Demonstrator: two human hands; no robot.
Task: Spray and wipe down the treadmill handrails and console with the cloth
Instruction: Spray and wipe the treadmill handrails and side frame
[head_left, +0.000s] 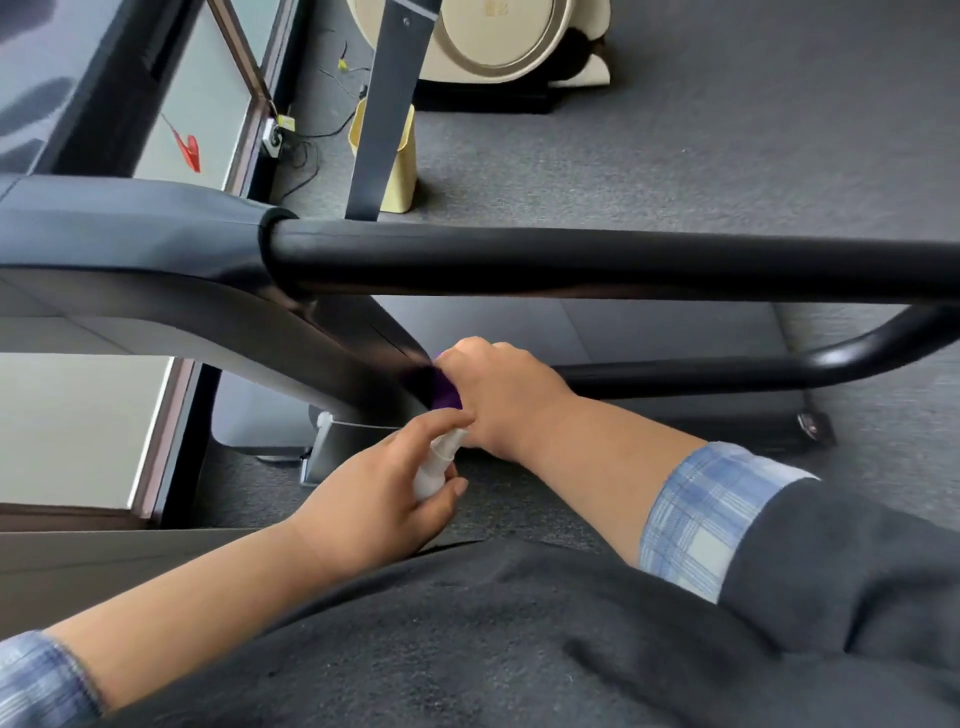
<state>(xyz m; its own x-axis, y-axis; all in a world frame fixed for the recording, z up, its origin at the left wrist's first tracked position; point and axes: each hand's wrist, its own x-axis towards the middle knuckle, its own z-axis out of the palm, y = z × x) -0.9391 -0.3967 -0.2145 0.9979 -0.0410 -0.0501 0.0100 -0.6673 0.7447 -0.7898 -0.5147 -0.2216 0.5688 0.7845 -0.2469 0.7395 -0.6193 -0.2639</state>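
To clean this spot well, mist lightly then rub firmly along the treadmill's dark upright (363, 343) below the handrail (597, 257), where the right hand (498, 395) closes its grip around the purple cloth (445, 391) while the left hand (379, 488) clasps the small white spray bottle (435, 465).

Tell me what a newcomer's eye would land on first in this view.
The thick black handrail crosses the whole frame just above the middle. Below it, at centre, the right hand presses a purple cloth against the treadmill's dark upright, while the left hand grips a small white spray bottle just beneath.
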